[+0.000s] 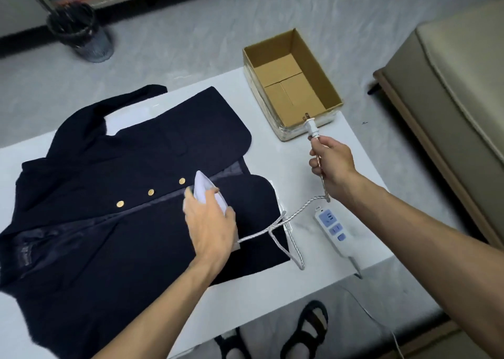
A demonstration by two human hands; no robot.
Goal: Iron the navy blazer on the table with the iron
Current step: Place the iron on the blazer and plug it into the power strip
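The navy blazer (109,195) with three gold buttons lies spread flat on the white table (286,167). A white iron (206,188) stands on the blazer's front panel near the buttons, and my left hand (210,222) grips its handle from behind. My right hand (332,165) holds the iron's braided cord (275,229) just below the white plug (311,125), which is unplugged and points toward the box. The cord runs from my right hand down across the table edge of the blazer to the iron.
An open cardboard box (321,69) sits at the table's far right corner. A white power strip (334,227) lies near the front right edge. A beige sofa (450,99) stands to the right, a mesh bin (81,31) on the floor beyond.
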